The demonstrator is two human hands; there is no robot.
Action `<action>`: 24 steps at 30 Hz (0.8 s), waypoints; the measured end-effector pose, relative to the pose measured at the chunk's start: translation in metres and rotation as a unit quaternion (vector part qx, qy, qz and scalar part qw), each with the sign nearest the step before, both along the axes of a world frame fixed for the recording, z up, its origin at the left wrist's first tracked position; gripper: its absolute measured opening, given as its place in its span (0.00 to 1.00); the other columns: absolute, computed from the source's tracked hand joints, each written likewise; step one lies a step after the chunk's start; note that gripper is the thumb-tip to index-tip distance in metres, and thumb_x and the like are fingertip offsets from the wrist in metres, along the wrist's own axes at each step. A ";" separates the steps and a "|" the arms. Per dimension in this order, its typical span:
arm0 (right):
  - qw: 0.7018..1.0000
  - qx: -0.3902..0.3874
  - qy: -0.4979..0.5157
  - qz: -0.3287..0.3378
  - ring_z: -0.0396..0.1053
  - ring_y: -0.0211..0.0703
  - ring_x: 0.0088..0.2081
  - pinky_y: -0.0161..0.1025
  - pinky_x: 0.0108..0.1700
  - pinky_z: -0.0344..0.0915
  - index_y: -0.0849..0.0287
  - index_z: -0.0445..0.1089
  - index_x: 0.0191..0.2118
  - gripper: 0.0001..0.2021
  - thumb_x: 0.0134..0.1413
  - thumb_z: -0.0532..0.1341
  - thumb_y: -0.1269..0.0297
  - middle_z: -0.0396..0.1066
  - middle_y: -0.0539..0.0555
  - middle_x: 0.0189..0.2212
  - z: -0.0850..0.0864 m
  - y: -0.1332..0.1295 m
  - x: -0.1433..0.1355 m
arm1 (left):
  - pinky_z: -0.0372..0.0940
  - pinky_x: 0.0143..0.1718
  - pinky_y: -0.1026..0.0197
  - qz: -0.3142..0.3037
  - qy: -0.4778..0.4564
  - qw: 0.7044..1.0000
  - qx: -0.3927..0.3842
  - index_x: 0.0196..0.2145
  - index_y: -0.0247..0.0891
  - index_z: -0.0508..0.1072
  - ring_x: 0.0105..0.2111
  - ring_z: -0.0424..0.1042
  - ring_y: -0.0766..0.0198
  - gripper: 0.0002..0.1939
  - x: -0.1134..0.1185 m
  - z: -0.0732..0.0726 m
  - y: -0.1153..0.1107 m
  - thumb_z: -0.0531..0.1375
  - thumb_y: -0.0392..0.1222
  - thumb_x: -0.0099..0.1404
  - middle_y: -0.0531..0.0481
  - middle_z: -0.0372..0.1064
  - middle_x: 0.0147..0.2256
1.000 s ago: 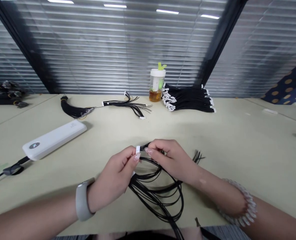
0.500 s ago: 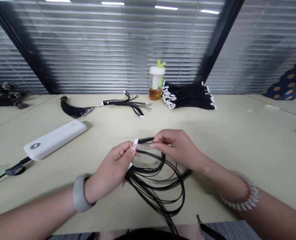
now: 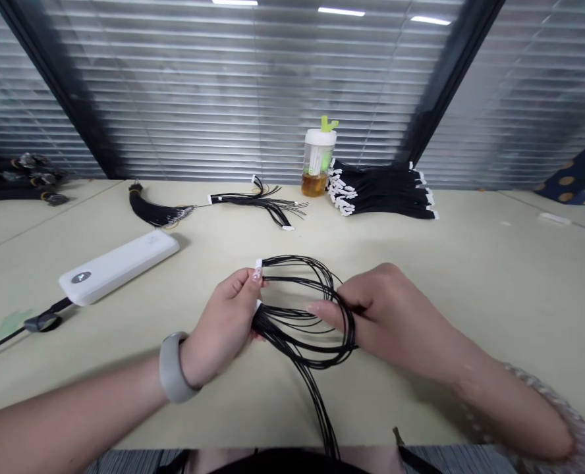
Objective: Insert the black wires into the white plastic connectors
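My left hand [image 3: 230, 309] is closed, pinching a white connector [image 3: 259, 264] on a bundle of thin black wires [image 3: 317, 355]. A second white connector shows below the thumb, partly hidden by the fingers. From the connectors the wires curve right in loops, and a tail hangs down past the table's front edge. My right hand [image 3: 371, 316] is at the right side of the loops, its thumb reaching through them and the other fingers curled behind. The wires lie across that hand between thumb and fingers.
A white power bank [image 3: 119, 266] with a black cable lies at left. Along the back are a black wire bundle [image 3: 157, 210], a branched wire harness [image 3: 257, 201], a bottle of amber liquid [image 3: 314, 181] and a stack of black cables [image 3: 386, 191]. A dotted blue item [image 3: 576, 174] is far right.
My right hand has moved from pinching a wire near the upper connector to the right, with its thumb now inside the loops. The loops are gathered rounder. The view has shifted slightly.
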State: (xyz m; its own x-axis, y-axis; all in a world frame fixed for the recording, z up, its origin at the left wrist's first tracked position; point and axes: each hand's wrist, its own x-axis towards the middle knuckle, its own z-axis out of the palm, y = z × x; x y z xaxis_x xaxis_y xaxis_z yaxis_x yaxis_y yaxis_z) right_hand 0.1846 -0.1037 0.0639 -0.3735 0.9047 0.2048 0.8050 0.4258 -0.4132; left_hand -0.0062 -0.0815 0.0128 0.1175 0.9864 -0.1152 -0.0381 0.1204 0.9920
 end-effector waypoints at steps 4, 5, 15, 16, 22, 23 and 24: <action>0.973 -0.205 0.065 0.085 0.44 0.31 0.20 0.32 0.20 0.43 0.61 0.49 0.17 0.22 0.55 0.53 0.54 0.47 0.46 0.16 0.002 -0.002 -0.001 | 0.51 0.12 0.72 0.003 0.019 1.000 0.015 0.27 0.37 0.62 0.12 0.55 0.75 0.18 -0.001 0.000 0.000 0.54 0.56 0.60 0.59 0.54 0.16; 0.968 -0.216 0.085 0.096 0.45 0.31 0.21 0.31 0.21 0.44 0.60 0.50 0.18 0.20 0.56 0.52 0.56 0.48 0.46 0.17 0.000 -0.002 -0.002 | 0.52 0.12 0.72 0.003 0.025 0.999 0.020 0.28 0.37 0.63 0.12 0.55 0.75 0.18 -0.002 0.000 0.000 0.54 0.56 0.60 0.59 0.54 0.16; 0.981 -0.141 0.087 0.100 0.42 0.29 0.21 0.31 0.21 0.41 0.62 0.54 0.17 0.17 0.54 0.52 0.64 0.42 0.44 0.17 -0.018 0.001 -0.016 | 0.50 0.09 0.72 0.004 0.072 0.996 0.060 0.28 0.37 0.63 0.10 0.50 0.76 0.17 -0.002 0.002 -0.004 0.52 0.55 0.62 0.60 0.51 0.16; 0.980 -0.140 0.088 0.109 0.42 0.29 0.21 0.30 0.21 0.41 0.63 0.55 0.16 0.17 0.54 0.53 0.66 0.41 0.44 0.17 -0.019 0.001 -0.017 | 0.49 0.09 0.72 0.005 0.077 0.995 0.063 0.28 0.37 0.63 0.10 0.50 0.76 0.17 -0.002 0.003 -0.004 0.52 0.55 0.62 0.60 0.51 0.16; 0.972 -0.145 0.125 0.139 0.48 0.27 0.20 0.28 0.23 0.45 0.64 0.64 0.20 0.10 0.50 0.54 0.71 0.49 0.43 0.17 -0.032 0.000 -0.025 | 0.49 0.12 0.73 0.001 0.148 0.983 0.112 0.25 0.37 0.59 0.12 0.51 0.76 0.18 -0.001 0.007 -0.009 0.50 0.53 0.64 0.59 0.51 0.16; 0.972 -0.142 0.127 0.140 0.48 0.27 0.20 0.28 0.23 0.46 0.64 0.64 0.20 0.10 0.50 0.54 0.70 0.50 0.43 0.16 -0.033 -0.001 -0.027 | 0.49 0.12 0.73 0.002 0.163 0.979 0.121 0.24 0.37 0.59 0.12 0.51 0.76 0.17 -0.002 0.007 -0.009 0.49 0.52 0.64 0.59 0.51 0.16; 0.973 -0.136 0.124 0.138 0.48 0.27 0.20 0.28 0.23 0.46 0.63 0.63 0.19 0.11 0.50 0.54 0.70 0.49 0.43 0.16 -0.033 -0.001 -0.028 | 0.49 0.13 0.73 0.003 0.173 0.976 0.129 0.24 0.37 0.58 0.13 0.51 0.76 0.17 -0.002 0.007 -0.010 0.49 0.51 0.64 0.59 0.51 0.15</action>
State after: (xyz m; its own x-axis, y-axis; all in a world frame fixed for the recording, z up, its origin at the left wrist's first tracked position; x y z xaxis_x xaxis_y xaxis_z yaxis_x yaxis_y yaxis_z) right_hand 0.1567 -0.1046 0.0307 -0.5790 0.8107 0.0861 0.5364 0.4584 -0.7086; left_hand -0.0082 -0.0915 0.0197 0.1099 0.9884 0.1051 0.3052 -0.1342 0.9428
